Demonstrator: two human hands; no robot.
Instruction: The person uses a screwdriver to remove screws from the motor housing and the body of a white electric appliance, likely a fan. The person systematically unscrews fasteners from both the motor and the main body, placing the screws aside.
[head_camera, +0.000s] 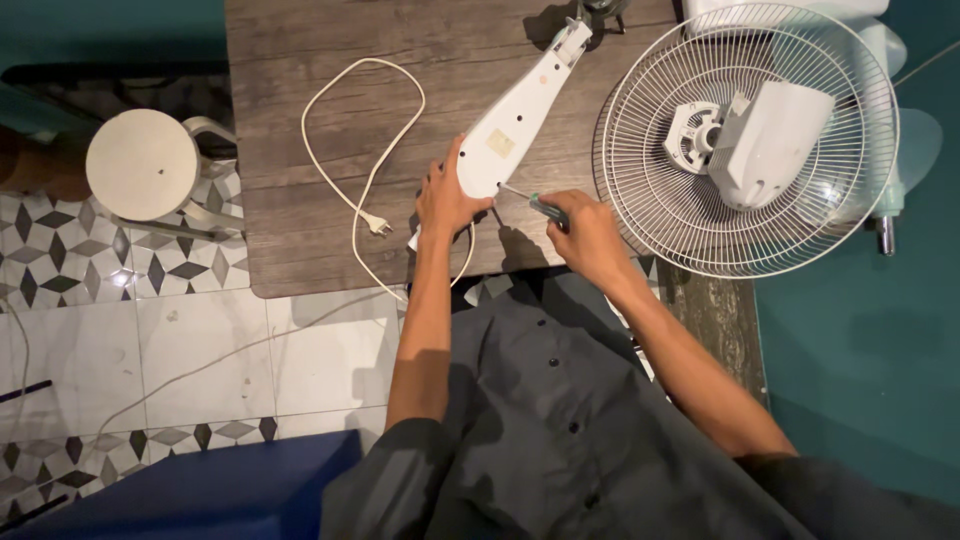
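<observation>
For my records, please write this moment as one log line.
left hand: steadies white plastic fan body | right hand: holds green-handled screwdriver, tip at fan body | surface: wooden table

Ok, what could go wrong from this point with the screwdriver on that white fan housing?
The screwdriver in the right hand meets the white fan housing at a slant, so its tip might slip toward the left hand steadying the housing close by. The housing's near end sits at the table edge and could tip off if pushed. The power cord trails over the edge and might snag.
</observation>
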